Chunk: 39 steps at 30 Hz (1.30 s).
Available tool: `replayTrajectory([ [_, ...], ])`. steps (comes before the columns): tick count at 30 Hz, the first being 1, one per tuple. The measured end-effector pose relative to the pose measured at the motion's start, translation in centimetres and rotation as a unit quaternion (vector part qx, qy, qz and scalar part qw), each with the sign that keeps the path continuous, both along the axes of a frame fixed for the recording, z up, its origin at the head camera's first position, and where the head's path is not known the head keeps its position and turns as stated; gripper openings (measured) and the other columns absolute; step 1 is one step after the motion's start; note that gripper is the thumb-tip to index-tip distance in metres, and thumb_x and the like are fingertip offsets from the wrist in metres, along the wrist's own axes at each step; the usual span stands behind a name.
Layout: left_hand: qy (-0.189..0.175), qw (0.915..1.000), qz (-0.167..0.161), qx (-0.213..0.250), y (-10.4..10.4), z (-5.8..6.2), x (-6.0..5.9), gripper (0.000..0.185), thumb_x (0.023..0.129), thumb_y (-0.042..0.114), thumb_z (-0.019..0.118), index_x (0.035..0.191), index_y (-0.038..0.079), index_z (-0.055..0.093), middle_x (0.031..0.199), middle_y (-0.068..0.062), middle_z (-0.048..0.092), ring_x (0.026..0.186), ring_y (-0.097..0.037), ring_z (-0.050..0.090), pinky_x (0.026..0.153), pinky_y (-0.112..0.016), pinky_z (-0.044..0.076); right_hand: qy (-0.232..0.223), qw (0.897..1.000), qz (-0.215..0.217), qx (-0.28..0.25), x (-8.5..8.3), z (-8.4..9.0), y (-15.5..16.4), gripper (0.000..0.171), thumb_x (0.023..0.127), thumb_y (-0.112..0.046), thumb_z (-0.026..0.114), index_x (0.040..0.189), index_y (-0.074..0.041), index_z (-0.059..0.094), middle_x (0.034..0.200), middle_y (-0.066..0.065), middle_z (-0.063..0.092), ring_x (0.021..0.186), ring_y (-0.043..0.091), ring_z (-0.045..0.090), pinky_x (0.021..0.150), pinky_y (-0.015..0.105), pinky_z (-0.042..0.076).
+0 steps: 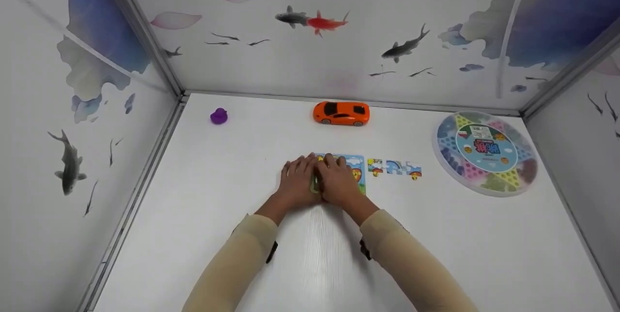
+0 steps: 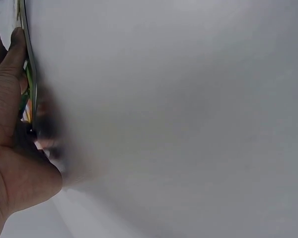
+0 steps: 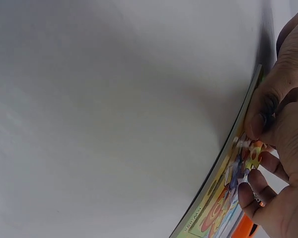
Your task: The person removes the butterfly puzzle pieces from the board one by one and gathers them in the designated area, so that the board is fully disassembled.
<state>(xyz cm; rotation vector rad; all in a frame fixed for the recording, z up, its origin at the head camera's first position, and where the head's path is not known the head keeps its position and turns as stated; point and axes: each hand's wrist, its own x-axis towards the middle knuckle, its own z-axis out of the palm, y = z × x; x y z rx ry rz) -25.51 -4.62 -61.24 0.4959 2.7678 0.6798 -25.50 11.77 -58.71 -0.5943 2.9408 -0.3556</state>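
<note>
The left hand (image 1: 296, 181) is laid with straight fingers on the puzzle board's (image 1: 356, 169) left edge. Touching it on the right, the right hand (image 1: 337, 179) pinches the board. Loose pieces (image 1: 394, 168) lie further right on the surface (image 1: 436, 234).

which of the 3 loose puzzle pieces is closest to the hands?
The leftmost loose piece, right beside the puzzle board; the other two lie further right, toward the round game board.

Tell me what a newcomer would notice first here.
Both hands, left hand and right hand, rest side by side on a colourful puzzle board at the middle of the white table. Three loose puzzle pieces lie just right of it. Behind sits an orange toy car, with a round game board at far right.
</note>
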Motion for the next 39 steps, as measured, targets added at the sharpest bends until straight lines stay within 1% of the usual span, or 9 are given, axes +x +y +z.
replayTrajectory([
  [5, 0.0, 1.0, 0.0, 0.007, -0.1, -0.6, -0.3, 0.115, 0.092, 0.059, 0.082, 0.178, 0.015, 0.019, 0.187, -0.005, 0.017, 0.171, -0.038, 0.017, 0.138, -0.067, 0.007, 0.027, 0.999, 0.02, -0.006, 0.3, 0.0, 0.3, 0.067, 0.096, -0.015, 0.085, 0.157, -0.008, 0.057, 0.154, 0.019, 0.053, 0.137, 0.044, 0.05, 0.114, 0.063, 0.054],
  [9, -0.002, 0.9999, 0.001, 0.011, -0.1, -0.9, -0.4, 0.118, 0.091, 0.06, 0.083, 0.179, 0.015, 0.018, 0.187, -0.005, 0.017, 0.172, -0.037, 0.016, 0.139, -0.067, 0.007, 0.037, 0.999, 0.036, -0.005, 0.2, 0.0, 0.5, 0.063, 0.098, -0.016, 0.083, 0.156, -0.008, 0.059, 0.149, 0.018, 0.055, 0.135, 0.042, 0.05, 0.116, 0.06, 0.053],
  [16, 0.002, 0.9998, 0.0, 0.018, -0.2, -1.1, -0.4, 0.116, 0.092, 0.062, 0.082, 0.178, 0.016, 0.019, 0.187, -0.006, 0.017, 0.172, -0.039, 0.016, 0.138, -0.068, 0.007, 0.048, 0.996, 0.069, -0.022, 0.2, 0.0, 1.1, 0.036, 0.102, -0.012, 0.078, 0.137, -0.005, 0.074, 0.139, 0.019, 0.059, 0.127, 0.04, 0.052, 0.113, 0.057, 0.051],
  [19, 0.004, 0.9999, 0.0, 0.011, -0.2, -1.2, -0.4, 0.119, 0.09, 0.067, 0.081, 0.179, 0.017, 0.019, 0.187, -0.006, 0.016, 0.172, -0.038, 0.016, 0.138, -0.067, 0.007, 0.036, 0.997, 0.066, -0.032, 0.2, 0.1, 1.4, 0.031, 0.106, -0.013, 0.073, 0.136, -0.006, 0.075, 0.139, 0.019, 0.061, 0.128, 0.04, 0.052, 0.114, 0.056, 0.051],
  [24, 0.002, 1.0, 0.002, 0.007, -0.1, -1.2, -0.5, 0.122, 0.089, 0.071, 0.081, 0.179, 0.018, 0.017, 0.188, -0.004, 0.016, 0.173, -0.037, 0.014, 0.139, -0.066, 0.006, 0.012, 0.998, 0.058, -0.029, 0.1, 0.5, 1.7, 0.032, 0.11, -0.018, 0.069, 0.14, -0.01, 0.075, 0.141, 0.017, 0.064, 0.132, 0.039, 0.054, 0.117, 0.054, 0.052],
  [27, -0.002, 0.9999, 0.005, 0.012, 0.0, -1.2, -0.5, 0.124, 0.087, 0.074, 0.08, 0.179, 0.018, 0.017, 0.188, -0.003, 0.016, 0.173, -0.035, 0.013, 0.139, -0.065, 0.005, 0.013, 0.997, 0.059, -0.036, 0.0, 0.6, 2.0, 0.032, 0.11, -0.018, 0.07, 0.14, -0.01, 0.074, 0.139, 0.015, 0.065, 0.132, 0.039, 0.056, 0.117, 0.055, 0.053],
  [30, -0.005, 0.9999, 0.007, 0.013, 0.1, -1.1, -0.3, 0.125, 0.087, 0.076, 0.079, 0.179, 0.018, 0.018, 0.188, -0.003, 0.016, 0.173, -0.035, 0.012, 0.139, -0.065, 0.006, 0.02, 0.997, 0.062, -0.046, 0.1, 0.5, 2.5, 0.035, 0.106, -0.017, 0.075, 0.14, -0.011, 0.071, 0.14, 0.014, 0.066, 0.133, 0.038, 0.058, 0.112, 0.056, 0.057],
  [35, -0.004, 0.9999, 0.008, 0.013, 0.1, -0.8, -0.2, 0.124, 0.087, 0.076, 0.078, 0.178, 0.017, 0.018, 0.187, -0.005, 0.016, 0.172, -0.037, 0.013, 0.138, -0.066, 0.008, 0.021, 0.996, 0.068, -0.057, 0.3, 0.4, 3.8, 0.052, 0.096, -0.017, 0.087, 0.143, -0.013, 0.066, 0.142, 0.011, 0.065, 0.131, 0.035, 0.057, 0.111, 0.053, 0.058],
  [39, -0.01, 0.9999, 0.007, 0.012, 0.0, -0.6, -0.3, 0.125, 0.088, 0.075, 0.078, 0.179, 0.016, 0.015, 0.188, -0.004, 0.014, 0.173, -0.036, 0.011, 0.139, -0.065, 0.006, 0.025, 0.995, 0.067, -0.071, 0.2, 0.4, 5.0, 0.048, 0.099, -0.018, 0.085, 0.143, -0.013, 0.068, 0.14, 0.01, 0.067, 0.128, 0.034, 0.057, 0.114, 0.051, 0.056],
])
